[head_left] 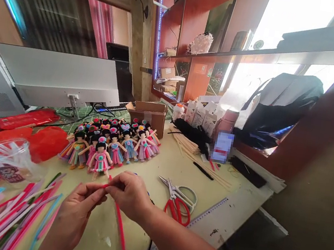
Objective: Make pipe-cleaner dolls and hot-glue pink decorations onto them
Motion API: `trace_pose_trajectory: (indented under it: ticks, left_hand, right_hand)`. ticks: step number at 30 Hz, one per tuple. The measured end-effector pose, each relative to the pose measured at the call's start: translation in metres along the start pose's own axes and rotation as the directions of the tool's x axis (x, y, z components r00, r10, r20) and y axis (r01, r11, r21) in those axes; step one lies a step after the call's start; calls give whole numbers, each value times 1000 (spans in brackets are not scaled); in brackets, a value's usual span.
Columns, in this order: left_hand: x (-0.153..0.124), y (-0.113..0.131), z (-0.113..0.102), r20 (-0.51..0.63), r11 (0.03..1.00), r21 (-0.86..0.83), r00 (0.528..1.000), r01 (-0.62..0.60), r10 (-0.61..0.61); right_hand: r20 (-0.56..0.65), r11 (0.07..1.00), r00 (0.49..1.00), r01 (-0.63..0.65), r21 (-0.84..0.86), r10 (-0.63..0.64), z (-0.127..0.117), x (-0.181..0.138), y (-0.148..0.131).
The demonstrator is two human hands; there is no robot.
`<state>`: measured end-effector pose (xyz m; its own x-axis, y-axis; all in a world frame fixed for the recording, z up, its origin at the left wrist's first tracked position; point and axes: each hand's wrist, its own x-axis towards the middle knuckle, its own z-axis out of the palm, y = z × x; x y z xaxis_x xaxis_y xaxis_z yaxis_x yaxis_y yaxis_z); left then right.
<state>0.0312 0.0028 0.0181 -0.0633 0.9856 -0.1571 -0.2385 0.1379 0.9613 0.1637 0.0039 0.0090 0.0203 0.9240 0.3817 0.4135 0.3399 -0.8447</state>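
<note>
Between the fingertips of both hands is a red pipe cleaner (pixel 120 230), its long end hanging down toward the table's front edge. My left hand (pixel 77 212) pinches it from the left, thumb against the fingers. Just beside it, my right hand (pixel 130 193) pinches the same piece, the fingertips of the two hands nearly touching. Right behind them stands a group of small dolls (pixel 101 159) with black hair and colourful skirts. To the right of my right hand lie scissors with red handles (pixel 178 210) and a grey-handled pair of pliers or scissors (pixel 189 195).
Loose coloured pipe cleaners (pixel 21 211) spread over the front left, near a clear plastic cup (pixel 4 157) and red bags (pixel 45 143). A cardboard box (pixel 152 116) stands behind the dolls. Beige pipe cleaners (pixel 185 140) lie at the back right. A ruler (pixel 208 213) runs along the right edge.
</note>
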Motion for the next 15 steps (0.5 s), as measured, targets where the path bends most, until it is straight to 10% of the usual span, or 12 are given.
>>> trace_pose_trajectory:
  ticks: [15]
  left_hand:
    - [7,-10,-8,96,997,66,995,-43,36]
  right_hand:
    - [8,998,999,34,-52,-33,-2,-2,1]
